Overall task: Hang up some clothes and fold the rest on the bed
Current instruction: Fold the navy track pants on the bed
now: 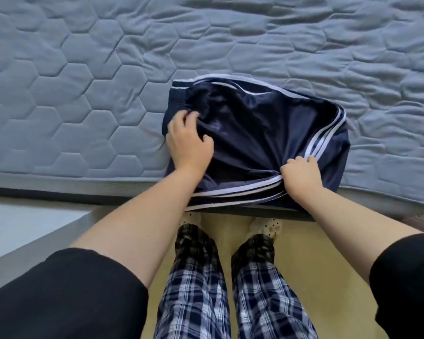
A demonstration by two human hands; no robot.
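Note:
A shiny navy garment with white side stripes (260,133) lies bunched on the near edge of the grey quilted mattress (83,94), its lower hem hanging over the edge. My left hand (189,145) sits on the garment's left side, fingers curled into the fabric near the waistband. My right hand (301,174) grips a gathered fold of the striped fabric at the near right, right at the mattress edge.
The mattress stretches wide to the left, right and far side of the garment. I stand close against the bed edge on a tan floor (304,253), in plaid trousers. A pale grey surface (22,223) lies low at the left.

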